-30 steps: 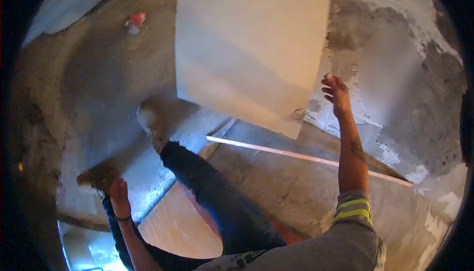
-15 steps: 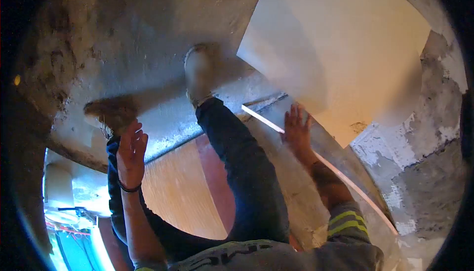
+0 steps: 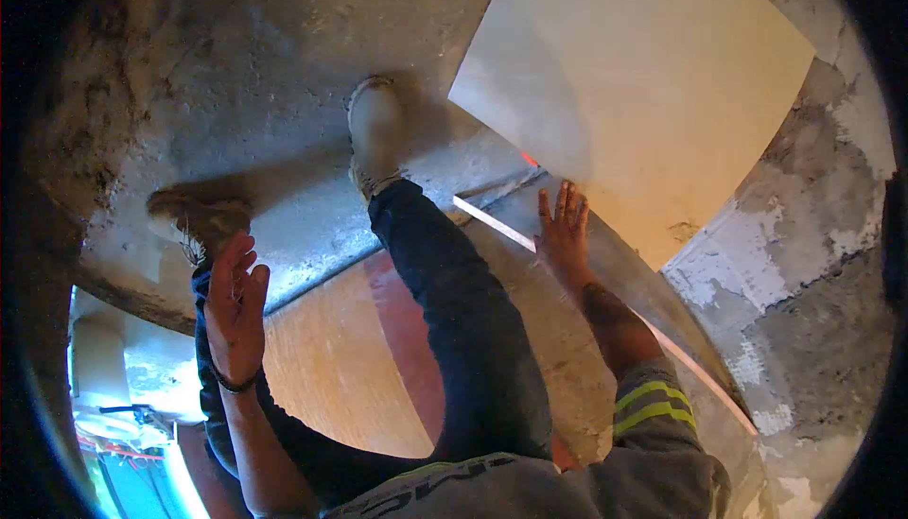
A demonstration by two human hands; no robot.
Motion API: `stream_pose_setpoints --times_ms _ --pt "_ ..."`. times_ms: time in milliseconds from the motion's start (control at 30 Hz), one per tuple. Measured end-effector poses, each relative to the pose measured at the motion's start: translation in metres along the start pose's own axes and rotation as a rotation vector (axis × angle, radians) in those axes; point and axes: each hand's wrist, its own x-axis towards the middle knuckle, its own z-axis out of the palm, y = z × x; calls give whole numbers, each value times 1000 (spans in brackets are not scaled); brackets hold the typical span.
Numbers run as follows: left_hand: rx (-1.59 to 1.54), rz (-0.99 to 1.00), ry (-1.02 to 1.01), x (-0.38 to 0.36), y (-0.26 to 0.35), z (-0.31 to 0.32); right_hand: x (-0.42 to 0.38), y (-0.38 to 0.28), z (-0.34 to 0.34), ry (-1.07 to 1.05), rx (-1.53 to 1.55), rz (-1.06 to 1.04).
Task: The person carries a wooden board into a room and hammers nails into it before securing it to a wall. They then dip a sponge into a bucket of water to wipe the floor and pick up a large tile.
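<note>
My right hand (image 3: 565,237) is open, palm down, with fingers stretched toward the lower edge of a large pale board (image 3: 653,75). Beneath it runs a long, thin wooden strip (image 3: 494,221), which the hand and forearm partly cover. Nothing shows in my left hand (image 3: 236,316), which is held up over my lower leg with its fingers extended and the thumb apart. A dark band circles that wrist. By the board's left lower edge, a small orange-red thing (image 3: 529,158) shows.
My two shoes (image 3: 376,131) rest on the rough concrete floor (image 3: 284,56). Between my legs lies a wood-grained panel (image 3: 331,358) beside a dark red strip (image 3: 405,330). A patchy grey block wall (image 3: 804,235) stands at right. Bright light comes from an opening at lower left.
My right hand has moved slightly up, its fingers nearer the board's edge. My left hand has shifted a little left and turned. The orange-red thing now shows, and a shadow has left the board's right side.
</note>
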Motion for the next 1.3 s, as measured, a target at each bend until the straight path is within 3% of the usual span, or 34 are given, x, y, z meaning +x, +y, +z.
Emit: stream_pose_setpoints --times_ms 267,333,433,467,500,567,667,767,800,867,1000,1100,1133,1167,1300 --pt "169 11 -20 -5 16 -3 67 -29 54 210 -248 -191" --pt "113 3 -20 -4 13 -3 70 -45 50 230 50 -137" --pt "48 -31 -9 -4 13 -2 32 -43 28 201 100 -112" --pt "29 -25 -1 -4 11 0 16 -40 1 47 212 -25" --pt "11 -19 7 -4 11 1 -1 -31 2 46 209 -19" --pt "72 -6 -23 -3 16 1 -36 -2 6 92 -38 18" --pt "129 7 -53 -1 13 2 -69 28 -10 48 8 102" --pt "106 5 -67 -1 2 1 -77 43 -22 -107 22 117" --pt "92 4 -66 0 0 2 -75 45 -17 -112 17 126" --pt "56 9 -59 1 -2 3 -62 42 1 -60 11 -56" --pt "58 31 -30 0 6 6 -51 34 -18 -20 94 -108" --pt "121 28 -31 3 10 7 -70 58 -34 -56 88 21" --pt "-3 132 -9 2 9 10 -84 69 -37 -69 98 27" --pt "129 14 -26 2 11 11 -95 76 -40 -79 100 31" --pt "135 64 -3 4 19 13 -129 87 -47 -164 36 63"
